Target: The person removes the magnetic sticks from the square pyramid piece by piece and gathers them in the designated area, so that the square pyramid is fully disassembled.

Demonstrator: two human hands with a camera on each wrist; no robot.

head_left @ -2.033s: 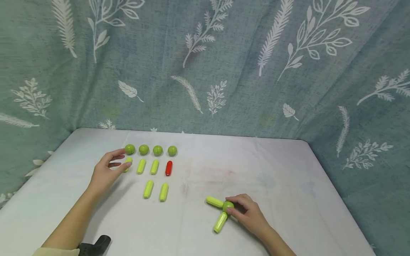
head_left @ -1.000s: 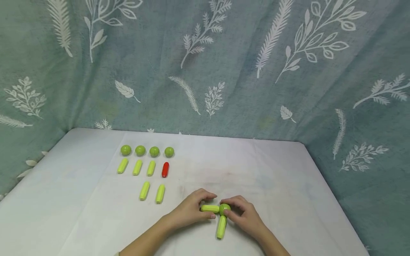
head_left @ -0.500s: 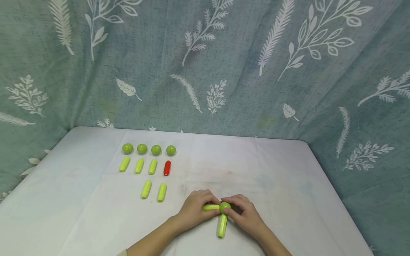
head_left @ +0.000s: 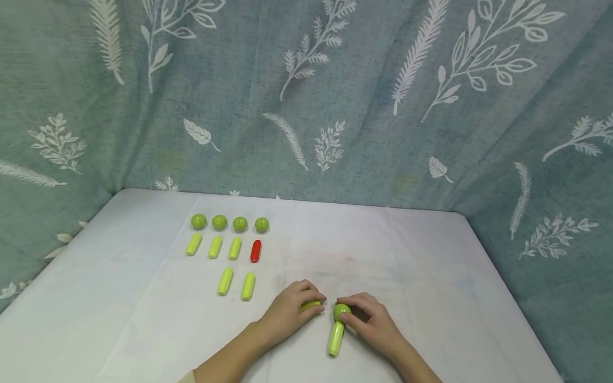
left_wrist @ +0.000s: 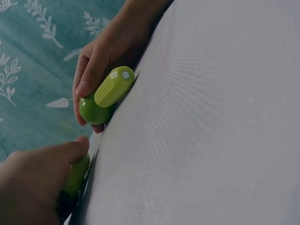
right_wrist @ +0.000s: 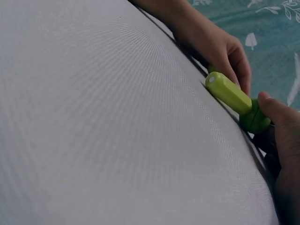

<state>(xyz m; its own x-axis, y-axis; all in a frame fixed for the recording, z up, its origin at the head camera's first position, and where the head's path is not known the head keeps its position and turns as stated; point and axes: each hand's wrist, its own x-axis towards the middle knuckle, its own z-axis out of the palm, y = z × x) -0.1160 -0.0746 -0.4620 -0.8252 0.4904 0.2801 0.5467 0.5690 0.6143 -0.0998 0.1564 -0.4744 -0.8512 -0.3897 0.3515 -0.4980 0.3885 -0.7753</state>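
My right hand [head_left: 373,322] pinches a green ball [head_left: 341,312] between thumb and fingers at the near middle of the table. From that ball a yellow-green rod [head_left: 336,339] extends toward the near edge, its end with a small pale disc showing in the left wrist view. Just left of the ball, my left hand [head_left: 289,313] grips a second yellow-green rod [head_left: 311,305], mostly covered by the fingers. A narrow gap separates this rod from the ball. In the right wrist view the ball [right_wrist: 255,119] and attached rod [right_wrist: 229,93] sit in front of the left hand.
A row of several green balls [head_left: 219,222] lies at the back left. Before it is a row of yellow-green rods [head_left: 215,247] ending in a red rod [head_left: 256,251]. Two more yellow-green rods [head_left: 248,286] lie nearer. A patterned curtain [head_left: 306,106] hangs behind the white table [head_left: 407,266].
My left hand came from the rod row, took hold of the left rod at the ball, then drew it off leftward. My right hand stayed on the ball throughout.
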